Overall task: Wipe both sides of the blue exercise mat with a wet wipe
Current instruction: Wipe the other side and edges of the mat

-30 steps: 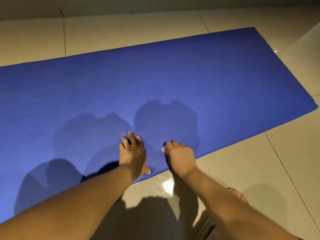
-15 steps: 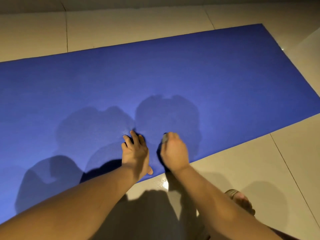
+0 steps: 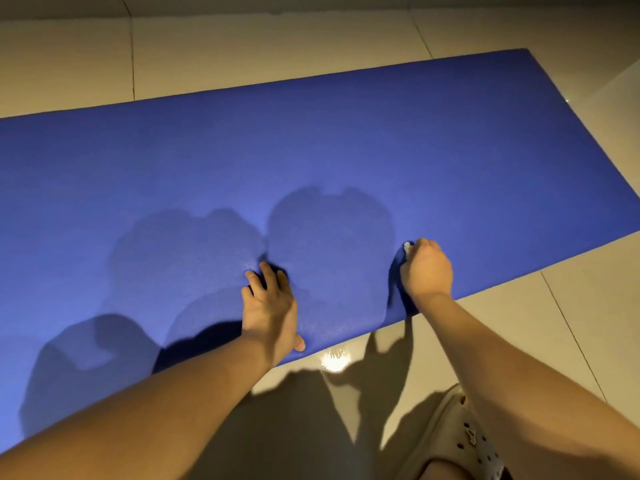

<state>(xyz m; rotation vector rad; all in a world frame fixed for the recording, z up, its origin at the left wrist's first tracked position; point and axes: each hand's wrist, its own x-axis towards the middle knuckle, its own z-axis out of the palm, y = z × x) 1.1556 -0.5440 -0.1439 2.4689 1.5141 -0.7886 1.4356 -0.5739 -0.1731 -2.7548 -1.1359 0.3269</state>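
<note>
1. Nearest the camera, a beige perforated shoe point(image 3: 464, 436) is seen at the lower right on the pale tiled floor point(image 3: 554, 327), partly hidden behind the right forearm. Both bare forearms are stretched forward from the bottom edge of the view.
2. A bright glare spot point(image 3: 333, 362) is reflected in the glossy tile just in front of the mat's near edge, between the two arms.
3. The left hand point(image 3: 272, 306) is laid palm down on the blue exercise mat point(image 3: 381, 140) at its near edge. Its fingers are held straight and slightly apart and pressed to the surface, with nothing held, and the thumb is placed at the mat's border.
4. Well to the right, the right hand point(image 3: 427, 270) is set on the mat just inside the same edge, its fingers curled tightly round a wet wipe point(image 3: 408, 248). Only a small white bunch of the wipe is shown, poking out beyond the knuckles and touching the mat.
5. The mat is spread flat on the floor, running from the left edge of the view to a corner at the far right. Overlapping dark shadows are cast across its near half.
6. Beyond the mat's far edge, more pale tiles with dark grout lines are seen, up to a dim strip along the top.
</note>
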